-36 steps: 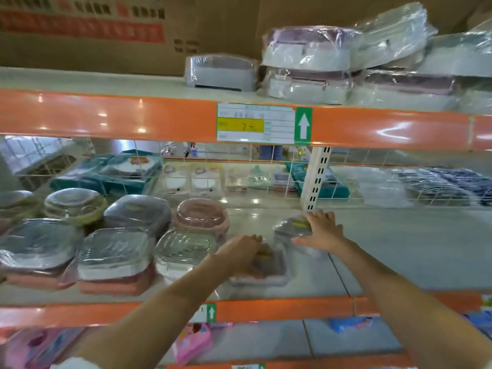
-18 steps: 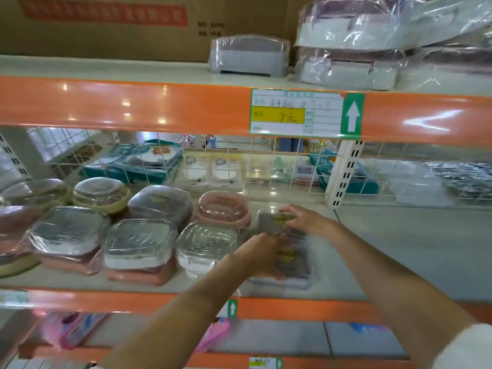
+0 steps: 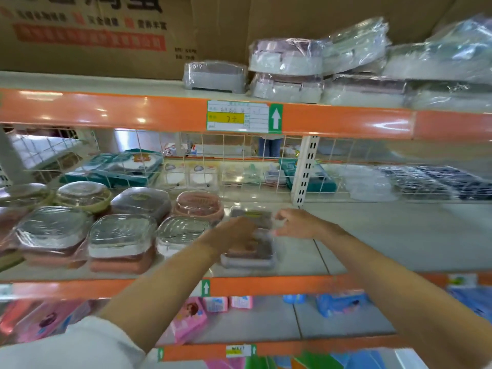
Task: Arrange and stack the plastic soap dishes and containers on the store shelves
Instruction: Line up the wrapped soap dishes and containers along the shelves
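Grey soap dish (image 3: pixel 249 255) lies under left hand (image 3: pixel 234 233), beside right hand (image 3: pixel 295 225)

Both hands reach onto the middle pale shelf (image 3: pixel 386 241) with its orange front rail. The left hand (image 3: pixel 234 234) rests over a grey rectangular plastic soap dish wrapped in clear film (image 3: pixel 249 255); its grip is blurred. The right hand (image 3: pixel 295 225), fingers loosely curled, hovers just beside a second grey wrapped dish (image 3: pixel 250 215) behind it. To the left stand rows of clear-lidded square and round plastic containers (image 3: pixel 121 235). A yellow-and-white price tag (image 3: pixel 237 117) hangs on the upper rail.
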Demonstrator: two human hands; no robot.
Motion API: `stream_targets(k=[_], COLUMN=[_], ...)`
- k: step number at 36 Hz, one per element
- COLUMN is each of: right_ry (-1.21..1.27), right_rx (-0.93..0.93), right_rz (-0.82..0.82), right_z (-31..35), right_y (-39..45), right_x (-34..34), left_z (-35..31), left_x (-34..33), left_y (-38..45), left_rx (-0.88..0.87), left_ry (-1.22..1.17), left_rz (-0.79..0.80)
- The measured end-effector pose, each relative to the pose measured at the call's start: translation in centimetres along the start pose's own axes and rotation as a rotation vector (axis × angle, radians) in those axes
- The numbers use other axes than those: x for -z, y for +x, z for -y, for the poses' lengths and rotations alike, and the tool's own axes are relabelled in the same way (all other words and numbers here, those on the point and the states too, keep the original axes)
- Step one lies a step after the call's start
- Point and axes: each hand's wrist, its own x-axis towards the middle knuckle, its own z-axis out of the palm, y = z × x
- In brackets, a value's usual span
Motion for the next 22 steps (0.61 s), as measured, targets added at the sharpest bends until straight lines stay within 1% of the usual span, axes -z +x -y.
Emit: stream_targets(k=[3,7,10,12,18,22], right_ry=[-0.009,-0.009,-0.035,-0.041,-0.032,0.017], right_rx=[0.006,0.007,0.039,0.068,0.155,0.214], right_rz=[-0.001,-0.004,-0.065,-0.106,-0.191,-0.274], right_z=[-0.1,0.0,0.3,0.6,2.1,3.3], right_y=[-3.2,-6.7,-9.2,-10.9,-15.2,-17.6], right_x=[0.9,1.8,2.5,2.9,4.7,6.5], left_z=[-1.5,-3.8,-5.3,-6.4,-9.1,-10.8], left_x=[1.5,3.4,4.3,4.9,8.2,11.3], left_y=[-0.8,-2.3,-3.7,-4.8,-8.4,-11.1], left_rx=[0.011,-0.062,-0.038,-0.038,-0.077,-0.146], left_ry=[0.019,0.052,0.034,0.043,0.050,0.073], left_rz=[-0.031,-0.059,-0.055,-0.086,-0.217,-0.392])
